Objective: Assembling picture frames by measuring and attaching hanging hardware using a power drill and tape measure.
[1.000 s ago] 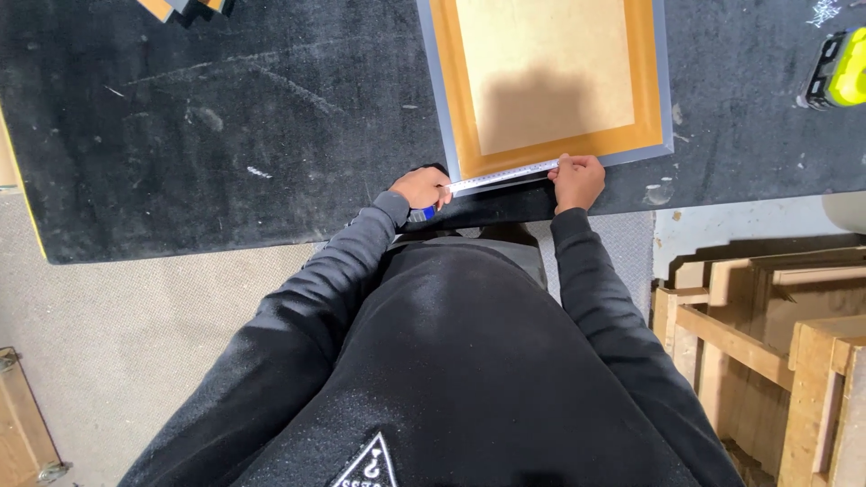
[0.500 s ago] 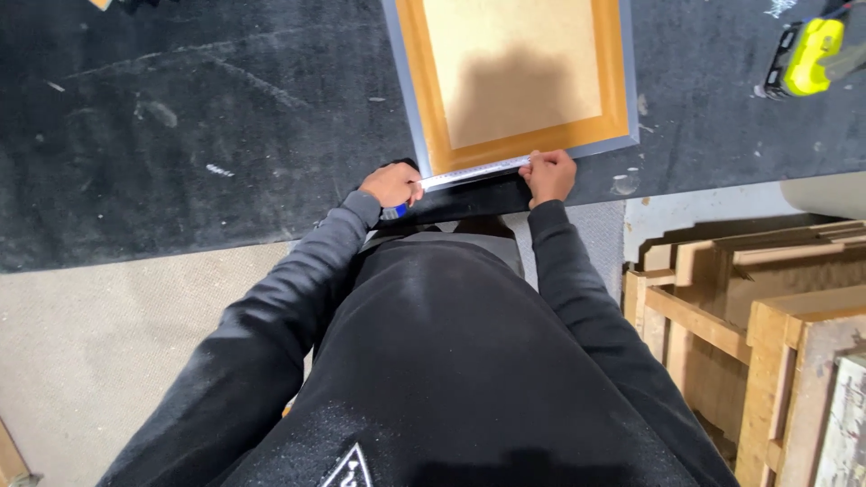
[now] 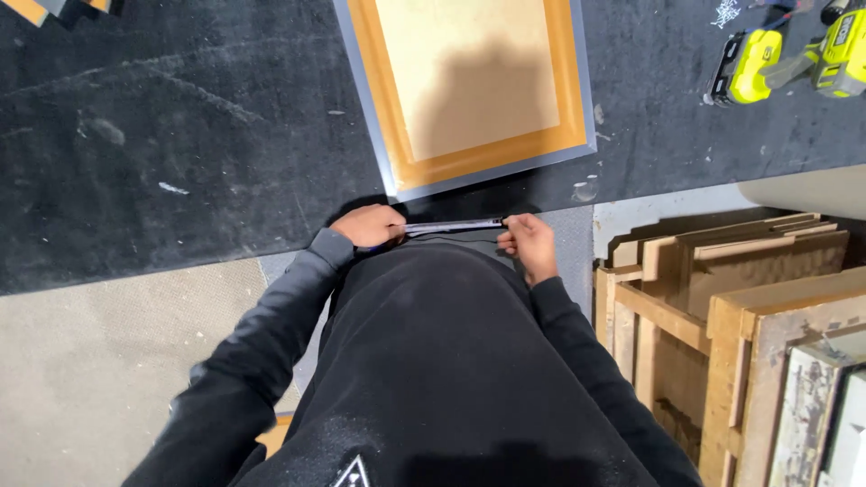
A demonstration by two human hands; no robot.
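A thin strip point(image 3: 454, 225) was gripped at both ends, left hand point(image 3: 368, 225) and right hand point(image 3: 529, 245) closed on it, below a frame point(image 3: 469, 90); steady alignment was needed.

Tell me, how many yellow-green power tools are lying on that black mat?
2. One yellow-green power tool lies at the mat's top right; a second sits just right of it, cut off by the picture's edge. More may lie out of view.
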